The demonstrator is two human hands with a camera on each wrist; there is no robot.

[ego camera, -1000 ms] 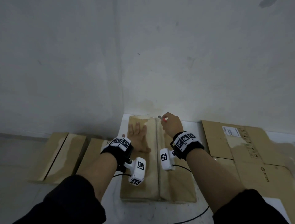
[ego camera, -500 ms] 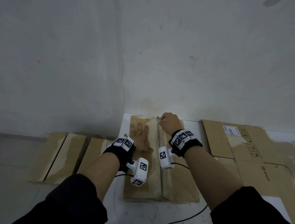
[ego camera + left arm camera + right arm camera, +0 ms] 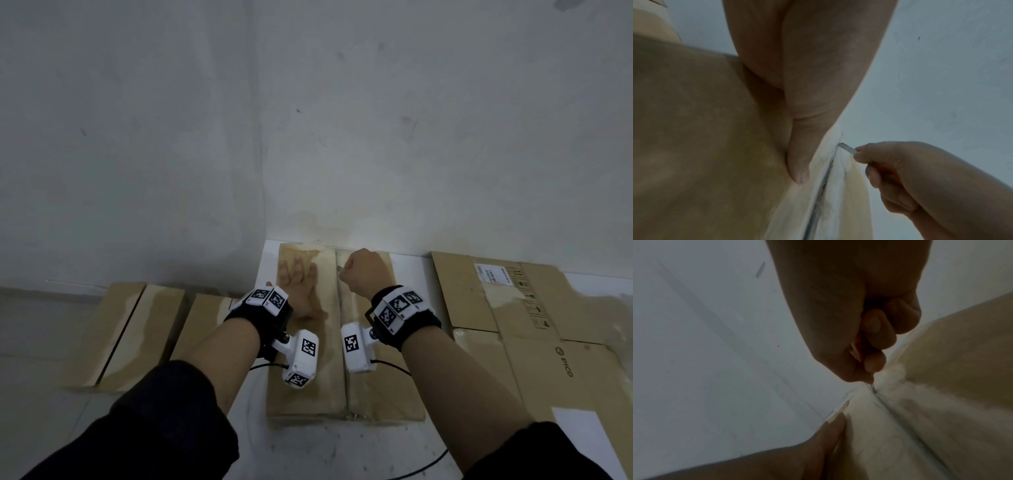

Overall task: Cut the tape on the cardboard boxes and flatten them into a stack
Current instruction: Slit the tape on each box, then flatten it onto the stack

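Note:
A taped cardboard box (image 3: 376, 387) lies on the white floor against the wall, its two top flaps meeting at a centre seam (image 3: 340, 342) under clear tape. My left hand (image 3: 301, 287) presses flat on the left flap with fingers spread, and its thumb (image 3: 797, 162) lies beside the seam (image 3: 822, 186). My right hand (image 3: 363, 270) grips a small utility knife in a fist at the far end of the seam. The blade (image 3: 846, 147) touches the tape there, and the right wrist view shows its tip (image 3: 872, 387) in the groove.
A flattened printed box (image 3: 534, 329) lies on the floor to the right. More taped boxes (image 3: 130, 332) sit on the left along the wall. The grey wall (image 3: 308, 120) rises just beyond the box. A black cable (image 3: 421, 462) runs across the floor near me.
My right hand has moved further along the seam towards the wall and lowered the blade onto the tape. The left hand has stayed flat on the left flap.

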